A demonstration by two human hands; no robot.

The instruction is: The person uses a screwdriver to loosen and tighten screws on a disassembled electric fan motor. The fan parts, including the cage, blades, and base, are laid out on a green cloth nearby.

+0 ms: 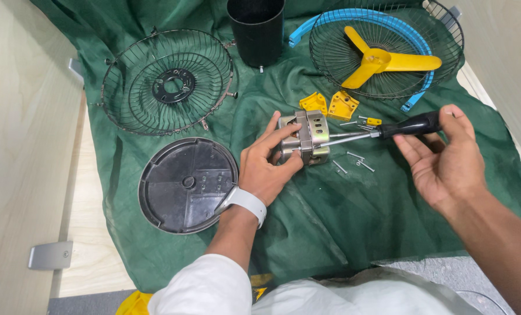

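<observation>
- Hands: my left hand (267,165) is clamped on the metal fan motor (305,137) at centre frame; my right hand (447,160) is closed around a black-handled screwdriver (389,129), tip at the motor.
- Surroundings: loose screws (354,160) lie just beside the motor on the green cloth (342,216).
- Risk, as I judge it: the tip may slip if the motor rolls; screws could scatter into cloth folds.
</observation>
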